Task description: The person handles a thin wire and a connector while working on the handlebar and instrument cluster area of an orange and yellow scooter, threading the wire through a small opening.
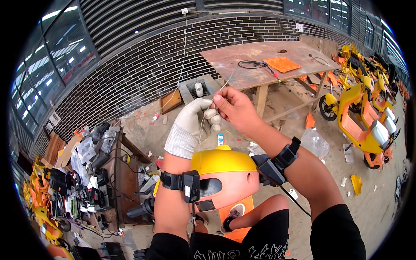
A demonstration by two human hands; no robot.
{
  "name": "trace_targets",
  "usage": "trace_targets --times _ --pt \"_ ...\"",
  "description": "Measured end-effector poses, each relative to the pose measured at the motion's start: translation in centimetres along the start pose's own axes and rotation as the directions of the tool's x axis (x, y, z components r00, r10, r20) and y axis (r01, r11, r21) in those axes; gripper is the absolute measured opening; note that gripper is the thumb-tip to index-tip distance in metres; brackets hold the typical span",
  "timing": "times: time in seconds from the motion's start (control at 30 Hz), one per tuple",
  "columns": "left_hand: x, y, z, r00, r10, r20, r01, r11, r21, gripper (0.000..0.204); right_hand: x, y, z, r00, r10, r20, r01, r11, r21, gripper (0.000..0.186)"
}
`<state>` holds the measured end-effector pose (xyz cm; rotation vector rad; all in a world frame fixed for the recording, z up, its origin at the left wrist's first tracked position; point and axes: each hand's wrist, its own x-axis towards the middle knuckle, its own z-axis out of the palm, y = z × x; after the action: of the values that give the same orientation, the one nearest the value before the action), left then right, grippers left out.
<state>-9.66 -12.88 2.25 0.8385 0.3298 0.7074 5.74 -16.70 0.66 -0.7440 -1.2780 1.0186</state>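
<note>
My left hand point(185, 130), in a white knit work glove, is raised in front of me with its fingers pinched together. My bare right hand point(236, 108) meets it, thumb and forefinger closed. Between the fingertips runs a thin pale wire point(224, 86), one length rising past my right hand toward the table and another hanging below the glove. The fingers hide where the wire is gripped. Below my hands stands the front of a yellow and pink scooter point(229, 177), with a dark oval opening and a black handlebar grip point(139, 210) at its left.
A worn wooden table point(242, 54) bears an orange sheet point(282, 65) and a black cable point(251, 65). Yellow scooters point(357, 117) stand at right. On the left, a bench point(123, 190) is heaped with parts. A white cord point(183, 52) drops from a wall socket. Plastic bags point(315, 144) litter the floor.
</note>
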Motion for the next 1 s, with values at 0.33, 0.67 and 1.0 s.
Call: trace_targets --times 0.33,0.67,1.0 --pt "0.6 -1.3 1.1 0.697 0.69 0.197 -0.164 -0.114 0.98 0.013 0.5 1.1 -0.4 0.958 -0.023 -0.287 -0.046 0.971 -0.235 0.02" --pt "0.4 -0.9 1.0 0.785 0.618 -0.046 -0.002 0.077 0.997 0.019 0.0 -0.1 -0.5 0.935 0.307 -0.177 -0.324 0.943 -0.076 0.027" --pt "0.3 0.0 0.0 0.988 0.076 -0.137 -0.058 0.989 0.133 0.013 0.1 0.0 -0.1 0.992 0.08 -0.095 -0.081 0.997 -0.007 0.03"
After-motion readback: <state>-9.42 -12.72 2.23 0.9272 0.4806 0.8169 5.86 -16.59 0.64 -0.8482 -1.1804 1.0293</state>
